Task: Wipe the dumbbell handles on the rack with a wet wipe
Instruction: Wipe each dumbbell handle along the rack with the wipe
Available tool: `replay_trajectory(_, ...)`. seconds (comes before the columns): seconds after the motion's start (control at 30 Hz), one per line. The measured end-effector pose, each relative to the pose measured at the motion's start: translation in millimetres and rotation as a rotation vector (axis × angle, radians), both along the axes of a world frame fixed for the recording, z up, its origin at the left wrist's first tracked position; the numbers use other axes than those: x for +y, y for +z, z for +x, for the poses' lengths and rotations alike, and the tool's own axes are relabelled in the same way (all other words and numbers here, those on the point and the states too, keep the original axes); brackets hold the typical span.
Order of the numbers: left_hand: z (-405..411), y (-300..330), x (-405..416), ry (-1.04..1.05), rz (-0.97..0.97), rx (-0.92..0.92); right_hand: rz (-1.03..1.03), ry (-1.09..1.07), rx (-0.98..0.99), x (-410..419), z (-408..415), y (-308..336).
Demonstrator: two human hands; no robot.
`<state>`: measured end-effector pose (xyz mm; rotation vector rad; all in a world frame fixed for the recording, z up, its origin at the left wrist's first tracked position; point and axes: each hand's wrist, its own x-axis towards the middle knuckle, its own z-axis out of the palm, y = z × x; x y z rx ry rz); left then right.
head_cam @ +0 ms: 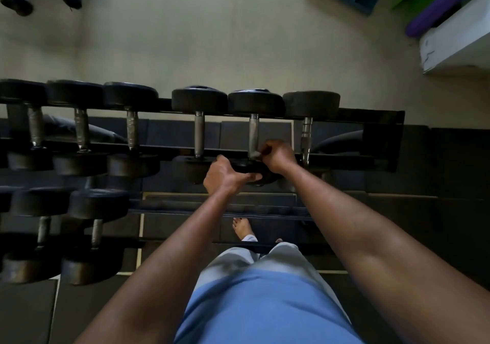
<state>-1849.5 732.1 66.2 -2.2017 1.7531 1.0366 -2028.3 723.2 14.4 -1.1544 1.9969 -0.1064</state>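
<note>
1. Wiping is the step in hand: the right hand (278,155) pinches a small pale wet wipe (255,154) against the near end of a dumbbell handle (253,134), its fingers curled round the wad.
2. That handle belongs to the fifth dumbbell from the left on the top tier of the rack (371,116), just above the near weight head (249,170).
3. The left hand (225,175) grips the rim of that near head, thumb laid along its front edge and fingers wrapped over the top, seemingly to steady the dumbbell.
4. The wipe sits low on the bar, so most of the metal above it looks yet to be covered; I cannot tell how much of this handle is already clean.
5. The next move likely calls for sliding the wipe up the bar towards the far head (256,103), wrapped round the shaft, while the left hand keeps the dumbbell from rolling.
6. One more handle (306,139) lies to the right and four to the left on this tier; the lower-tier dumbbells (69,227) sit at the left.
7. Whether those others are done cannot be read from here.
</note>
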Motion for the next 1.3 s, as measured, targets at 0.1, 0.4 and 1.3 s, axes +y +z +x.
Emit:
replay_trajectory(0.1,-0.9,2.5,2.9,0.005,-0.017,0.001,0.03,0.026,0.01,-6.9,-2.1,-2.5)
replay_trajectory(0.4,-2.4,4.3,5.4,0.044,-0.022,0.049,-0.035,-0.093,-0.2,3.0,-9.5,-6.6)
replay_trajectory(1.3,4.4,-7.9,15.8,0.141,-0.072,0.139,-0.192,0.759,0.395,-41.0,36.5,26.2)
